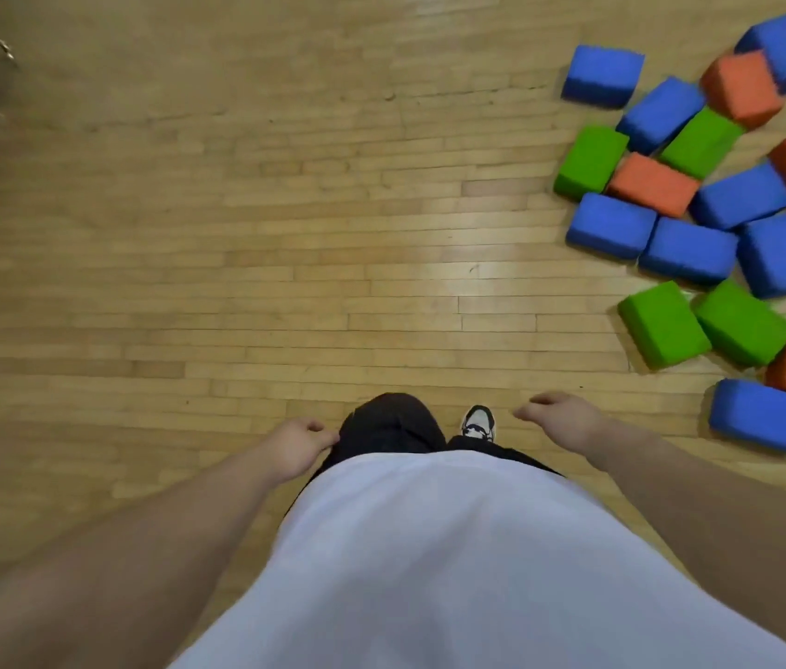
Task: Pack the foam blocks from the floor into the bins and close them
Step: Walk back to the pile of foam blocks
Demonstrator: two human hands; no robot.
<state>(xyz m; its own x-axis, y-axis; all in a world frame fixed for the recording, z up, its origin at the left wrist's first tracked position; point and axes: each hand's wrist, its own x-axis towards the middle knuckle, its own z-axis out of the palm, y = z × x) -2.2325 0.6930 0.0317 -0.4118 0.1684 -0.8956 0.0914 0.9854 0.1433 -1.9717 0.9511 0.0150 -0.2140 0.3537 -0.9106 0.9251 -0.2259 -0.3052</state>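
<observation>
Collection judged not yet begun: your left grip (297,444) and right grip (560,420) hang relaxed and empty at 6 o'clock, the foam blocks (685,248) lie heaped on the floor (285,234) at 3 o'clock with no bin in view, so turn there and stoop for the nearest blue block (767,417).

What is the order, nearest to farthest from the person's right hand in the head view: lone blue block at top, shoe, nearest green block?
1. The shoe, just left of the right hand.
2. The green block, ahead and to the right.
3. The lone blue block, far ahead, at the pile's top-left edge.
</observation>
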